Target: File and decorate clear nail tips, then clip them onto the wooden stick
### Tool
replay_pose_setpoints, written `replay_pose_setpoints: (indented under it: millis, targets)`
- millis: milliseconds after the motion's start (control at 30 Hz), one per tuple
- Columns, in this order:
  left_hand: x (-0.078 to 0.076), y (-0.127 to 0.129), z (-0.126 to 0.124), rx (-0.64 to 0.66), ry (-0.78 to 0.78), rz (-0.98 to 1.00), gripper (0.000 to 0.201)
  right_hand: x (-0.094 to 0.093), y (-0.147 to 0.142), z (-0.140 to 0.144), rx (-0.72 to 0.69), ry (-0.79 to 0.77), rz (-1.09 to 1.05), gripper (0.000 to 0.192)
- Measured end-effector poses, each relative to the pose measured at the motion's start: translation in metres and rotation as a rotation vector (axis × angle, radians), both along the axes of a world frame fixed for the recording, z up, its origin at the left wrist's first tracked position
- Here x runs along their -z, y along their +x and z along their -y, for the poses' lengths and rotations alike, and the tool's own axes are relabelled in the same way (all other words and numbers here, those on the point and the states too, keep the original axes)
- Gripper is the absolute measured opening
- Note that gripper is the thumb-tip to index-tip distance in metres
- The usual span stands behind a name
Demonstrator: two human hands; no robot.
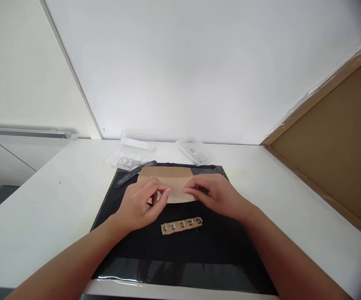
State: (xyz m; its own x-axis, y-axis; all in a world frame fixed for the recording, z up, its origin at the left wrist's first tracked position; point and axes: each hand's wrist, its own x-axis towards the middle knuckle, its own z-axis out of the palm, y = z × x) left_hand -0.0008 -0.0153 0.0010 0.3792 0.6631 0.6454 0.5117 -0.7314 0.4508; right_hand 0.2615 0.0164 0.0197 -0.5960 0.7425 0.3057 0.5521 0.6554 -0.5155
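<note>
My left hand (145, 203) is closed in a pinch, thumb against index finger, over the near left part of a brown paper sheet (164, 171). Facing it, my right hand (213, 193) also has its fingertips pressed together, slightly blurred, at the sheet's right side. Anything between either set of fingertips is too small to make out. Just below the hands, a tan cardboard strip (178, 230) lies tilted on the black mat (174, 250). Several small shiny brown pieces with clear tabs stand in a row on it.
A curved black nail file (130, 176) lies at the mat's far left corner. Beyond the mat are a clear plastic box (136, 143), a clear compartment sheet (125, 161) and a translucent tray (194, 151) with small contents. A cardboard panel (330, 146) stands at right.
</note>
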Motion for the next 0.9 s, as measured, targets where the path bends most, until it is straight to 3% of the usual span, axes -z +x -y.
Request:
replay_pose_setpoints:
  millis: [200, 400, 500, 600, 700, 900]
  targets:
    - [0.005, 0.000, -0.005, -0.078, 0.033, -0.005, 0.015, 0.021, 0.017, -0.024, 0.218, 0.009, -0.060, 0.035]
    - [0.014, -0.003, -0.015, -0.116, 0.046, 0.030, 0.023, 0.023, 0.028, -0.031, 0.353, 0.069, 0.020, 0.042]
    - [0.016, -0.004, -0.016, -0.118, 0.079, 0.028, 0.040, 0.022, 0.037, -0.036, 0.376, 0.123, 0.013, 0.044]
    - [0.015, -0.003, -0.014, -0.135, 0.135, 0.021, 0.069, 0.023, 0.048, -0.043, 0.411, 0.150, 0.027, 0.044]
    - [0.011, -0.002, -0.010, -0.128, 0.190, 0.062, 0.090, 0.026, 0.060, -0.051, 0.419, 0.159, 0.080, 0.036]
    - [0.012, -0.006, -0.014, -0.164, 0.257, 0.159, 0.103, 0.036, 0.077, -0.064, 0.344, 0.060, 0.159, 0.021]
